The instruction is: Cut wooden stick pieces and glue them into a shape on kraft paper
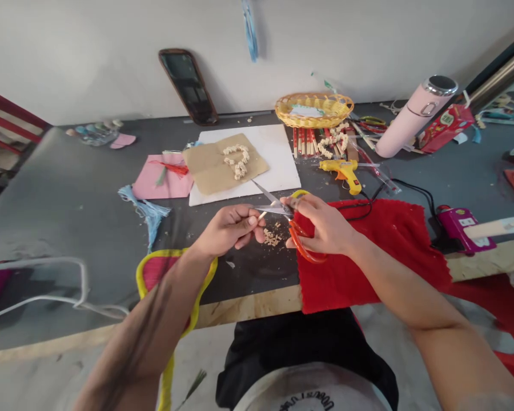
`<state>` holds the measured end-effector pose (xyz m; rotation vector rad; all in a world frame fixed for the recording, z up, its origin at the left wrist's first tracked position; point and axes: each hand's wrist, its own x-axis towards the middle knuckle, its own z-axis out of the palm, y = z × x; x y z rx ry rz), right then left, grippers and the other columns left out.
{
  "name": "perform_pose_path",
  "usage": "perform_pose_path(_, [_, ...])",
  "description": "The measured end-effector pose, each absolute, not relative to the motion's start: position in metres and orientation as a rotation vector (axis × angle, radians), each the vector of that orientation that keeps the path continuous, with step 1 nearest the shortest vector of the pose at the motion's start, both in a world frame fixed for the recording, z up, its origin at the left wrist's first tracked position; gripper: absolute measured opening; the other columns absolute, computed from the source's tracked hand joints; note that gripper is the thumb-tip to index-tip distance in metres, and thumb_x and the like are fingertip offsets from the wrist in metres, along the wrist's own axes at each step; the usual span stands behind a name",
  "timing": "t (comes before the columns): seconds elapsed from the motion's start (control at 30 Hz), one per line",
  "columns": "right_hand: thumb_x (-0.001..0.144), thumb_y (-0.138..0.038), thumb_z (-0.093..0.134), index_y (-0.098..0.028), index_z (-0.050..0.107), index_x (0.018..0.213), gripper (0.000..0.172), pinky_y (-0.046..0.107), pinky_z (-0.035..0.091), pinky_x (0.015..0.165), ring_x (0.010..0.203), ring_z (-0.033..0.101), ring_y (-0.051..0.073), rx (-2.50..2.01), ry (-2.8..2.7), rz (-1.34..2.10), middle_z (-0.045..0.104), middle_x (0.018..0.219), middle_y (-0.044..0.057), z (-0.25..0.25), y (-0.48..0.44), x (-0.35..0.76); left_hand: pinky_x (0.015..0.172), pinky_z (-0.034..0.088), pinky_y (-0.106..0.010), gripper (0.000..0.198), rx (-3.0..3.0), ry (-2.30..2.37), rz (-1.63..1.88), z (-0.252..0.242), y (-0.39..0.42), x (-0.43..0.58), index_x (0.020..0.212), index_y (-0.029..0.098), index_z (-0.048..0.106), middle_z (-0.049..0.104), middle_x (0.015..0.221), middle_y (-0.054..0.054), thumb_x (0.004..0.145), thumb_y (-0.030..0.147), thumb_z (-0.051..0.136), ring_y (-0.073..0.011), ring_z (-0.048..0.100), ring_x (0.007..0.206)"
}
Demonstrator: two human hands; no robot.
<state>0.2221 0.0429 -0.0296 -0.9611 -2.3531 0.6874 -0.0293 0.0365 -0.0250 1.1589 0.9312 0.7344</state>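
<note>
My left hand [233, 228] pinches a short pale wooden stick [264, 214] between thumb and fingers. My right hand [323, 224] is closed round the handles of a pair of scissors [302, 242] with orange and yellow grips. Their blades stand apart, pointing left, with the stick's end between or against them; I cannot tell whether they touch it. Below lies a small pile of cut stick pieces [273, 237]. Beyond my hands, a curved shape of glued pieces [239, 160] rests on brown paper [205, 165] over a white board [285, 165].
A yellow glue gun [345, 173] with a black cord lies right of the board, near a wicker basket [314, 119] and red-tipped sticks [304, 142]. Red cloth [372, 251] covers the front right. A pink flask [415, 117] stands behind; a phone [189, 87] leans on the wall.
</note>
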Motion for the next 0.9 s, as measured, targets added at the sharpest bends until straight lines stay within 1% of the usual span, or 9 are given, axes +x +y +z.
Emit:
perform_pose_path(0.07, [0.079, -0.054, 0.071, -0.025, 0.043, 0.142, 0.075, 0.049, 0.052, 0.100, 0.120, 0.056, 0.030, -0.931, -2.343, 0.735, 0.057, 0.128, 0.013, -0.0306, 0.0435, 0.2218, 0.030, 0.019, -0.018, 0.039, 1.143, 0.935, 0.715, -0.0245, 0.0374, -0.0295, 0.077, 0.012, 0.064, 0.069, 0.057, -0.007, 0.074, 0.049, 0.077, -0.0038, 0.037, 0.030])
perform_pose_path(0.17, [0.080, -0.055, 0.069, -0.025, 0.045, 0.140, 0.071, 0.047, 0.051, 0.102, 0.119, 0.058, 0.028, -0.890, -2.327, 0.787, 0.058, 0.127, 0.012, -0.0308, 0.0434, 0.2205, 0.030, 0.019, -0.017, 0.039, 1.133, 0.929, 0.707, -0.0257, 0.0379, -0.0307, 0.077, 0.011, 0.064, 0.069, 0.057, -0.007, 0.075, 0.049, 0.077, -0.0033, 0.037, 0.030])
perform_pose_path(0.3, [0.083, -0.052, 0.067, -0.020, 0.048, 0.136, 0.065, 0.047, 0.053, 0.098, 0.117, 0.060, 0.030, -0.990, -2.354, 0.745, 0.061, 0.124, 0.014, -0.0277, 0.0407, 0.2185, 0.032, 0.022, -0.016, 0.038, 1.141, 0.933, 0.749, -0.0278, 0.0370, -0.0310, 0.079, 0.011, 0.064, 0.070, 0.059, -0.006, 0.077, 0.047, 0.076, -0.0029, 0.038, 0.031])
perform_pose_path(0.4, [0.083, -0.053, 0.066, -0.020, 0.051, 0.133, 0.062, 0.046, 0.054, 0.093, 0.112, 0.063, 0.030, -1.078, -2.326, 0.730, 0.062, 0.122, 0.014, -0.0261, 0.0379, 0.2167, 0.035, 0.029, -0.016, 0.034, 1.181, 0.988, 0.836, -0.0283, 0.0359, -0.0278, 0.081, 0.011, 0.065, 0.072, 0.065, -0.007, 0.080, 0.044, 0.074, -0.0032, 0.042, 0.035])
perform_pose_path(0.5, [0.082, -0.055, 0.067, -0.020, 0.053, 0.131, 0.062, 0.044, 0.056, 0.087, 0.103, 0.066, 0.028, -1.145, -2.265, 0.749, 0.065, 0.114, 0.012, -0.0269, 0.0369, 0.2153, 0.040, 0.037, -0.017, 0.029, 1.230, 1.067, 0.953, -0.0293, 0.0350, -0.0238, 0.084, 0.012, 0.066, 0.075, 0.075, -0.008, 0.078, 0.038, 0.076, -0.0044, 0.049, 0.041])
perform_pose_path(0.57, [0.081, -0.055, 0.067, -0.019, 0.052, 0.132, 0.064, 0.043, 0.056, 0.088, 0.106, 0.065, 0.028, -1.131, -2.242, 0.762, 0.065, 0.114, 0.012, -0.0280, 0.0375, 0.2152, 0.042, 0.040, -0.017, 0.026, 1.268, 1.120, 1.008, -0.0306, 0.0347, -0.0225, 0.084, 0.012, 0.066, 0.075, 0.077, -0.007, 0.077, 0.035, 0.077, -0.0053, 0.052, 0.042])
perform_pose_path(0.7, [0.079, -0.053, 0.071, -0.021, 0.048, 0.135, 0.069, 0.048, 0.052, 0.098, 0.121, 0.057, 0.031, -1.060, -2.267, 0.732, 0.059, 0.126, 0.014, -0.0297, 0.0404, 0.2167, 0.040, 0.039, -0.018, 0.025, 1.323, 1.137, 0.985, -0.0327, 0.0346, -0.0240, 0.083, 0.011, 0.066, 0.076, 0.075, -0.009, 0.081, 0.036, 0.071, -0.0060, 0.051, 0.039])
perform_pose_path(0.8, [0.077, -0.053, 0.073, -0.021, 0.048, 0.135, 0.071, 0.051, 0.052, 0.098, 0.120, 0.057, 0.032, -1.055, -2.284, 0.720, 0.058, 0.126, 0.015, -0.0310, 0.0417, 0.2176, 0.038, 0.038, -0.019, 0.026, 1.320, 1.113, 0.962, -0.0331, 0.0351, -0.0260, 0.083, 0.011, 0.066, 0.076, 0.074, -0.009, 0.081, 0.036, 0.071, -0.0062, 0.051, 0.038])
perform_pose_path(0.9, [0.078, -0.054, 0.072, -0.021, 0.046, 0.138, 0.072, 0.049, 0.052, 0.098, 0.118, 0.058, 0.031, -1.014, -2.261, 0.759, 0.059, 0.124, 0.015, -0.0317, 0.0416, 0.2178, 0.038, 0.038, -0.018, 0.027, 1.305, 1.086, 0.963, -0.0334, 0.0352, -0.0271, 0.082, 0.011, 0.066, 0.076, 0.074, -0.010, 0.080, 0.037, 0.072, -0.0059, 0.050, 0.037])
